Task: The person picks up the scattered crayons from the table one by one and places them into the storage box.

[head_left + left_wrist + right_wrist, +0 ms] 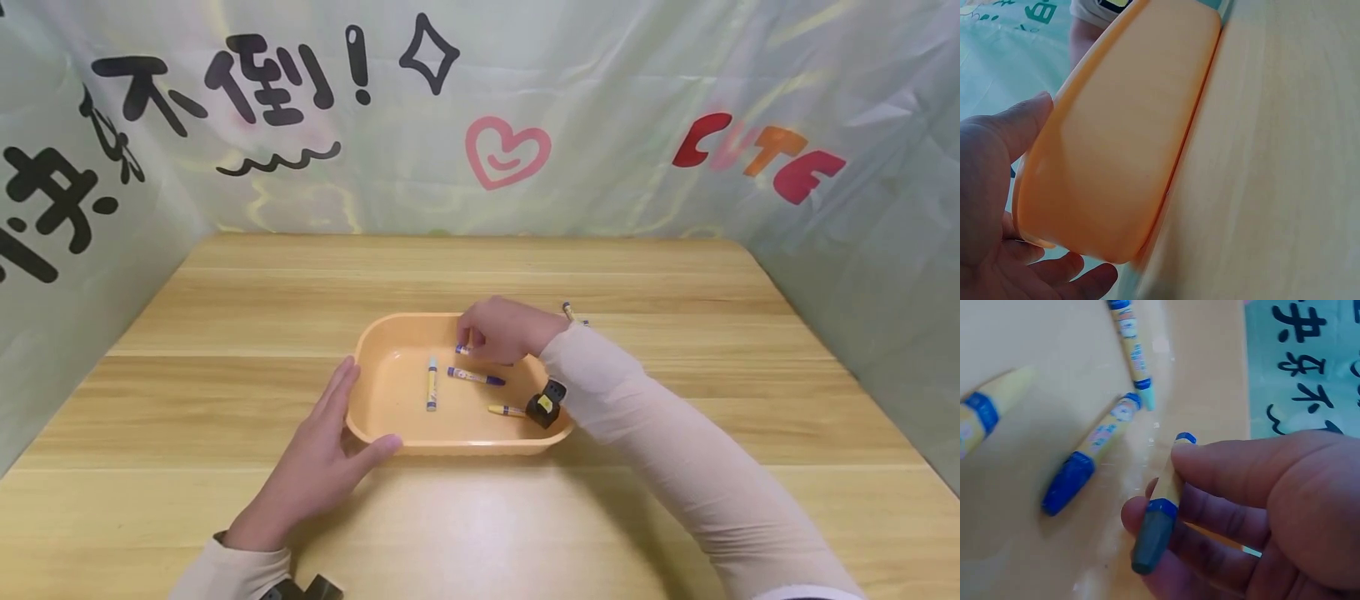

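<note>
An orange plastic basin (393,417) sits on the table. My left hand (318,454) rests at its near left corner, thumb on the front rim and fingers along the left side. Over the far side of the basin, my right hand (501,329) pinches a dark grey-green crayon (1159,528) between thumb and fingers. Inside lie a dark blue crayon (477,377), a pale blue crayon (432,385) standing lengthwise, and a yellow crayon (506,410), partly hidden by the right wrist camera.
Beyond the right wrist, partly covered by it, more crayons (568,312) lie on the wooden table (225,333). A printed cloth (600,125) hangs along the back and sides. The right forearm (675,450) crosses the basin's right end.
</note>
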The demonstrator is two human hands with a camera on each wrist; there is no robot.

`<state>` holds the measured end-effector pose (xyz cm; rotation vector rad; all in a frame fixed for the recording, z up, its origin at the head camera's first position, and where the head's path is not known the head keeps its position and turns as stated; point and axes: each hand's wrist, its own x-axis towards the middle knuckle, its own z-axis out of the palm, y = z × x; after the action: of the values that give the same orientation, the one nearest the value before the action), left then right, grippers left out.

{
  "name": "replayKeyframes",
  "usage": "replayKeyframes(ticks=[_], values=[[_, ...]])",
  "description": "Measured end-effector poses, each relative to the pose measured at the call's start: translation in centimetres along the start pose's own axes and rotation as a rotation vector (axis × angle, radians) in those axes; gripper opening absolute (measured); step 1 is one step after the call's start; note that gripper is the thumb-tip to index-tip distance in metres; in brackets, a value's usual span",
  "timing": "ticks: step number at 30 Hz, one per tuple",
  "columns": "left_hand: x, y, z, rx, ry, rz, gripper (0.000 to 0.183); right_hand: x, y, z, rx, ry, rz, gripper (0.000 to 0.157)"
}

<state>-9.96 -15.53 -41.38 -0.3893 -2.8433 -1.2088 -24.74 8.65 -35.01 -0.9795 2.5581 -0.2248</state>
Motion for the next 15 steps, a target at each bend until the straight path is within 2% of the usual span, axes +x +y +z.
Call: replayKeyframes(ticks=[8, 15], values=[[0.03, 0.18, -0.08, -0.002, -0.007, 0.007, 0.102, 0.32, -0.25, 0.80, -0.040, -0.012, 0.046, 0.014], [-0.04, 0.19, -0.08, -0.006, -0.007, -0.003, 0.102, 0.39, -0.21, 0.91, -0.033, -0.008, 0.039, 0.015]])
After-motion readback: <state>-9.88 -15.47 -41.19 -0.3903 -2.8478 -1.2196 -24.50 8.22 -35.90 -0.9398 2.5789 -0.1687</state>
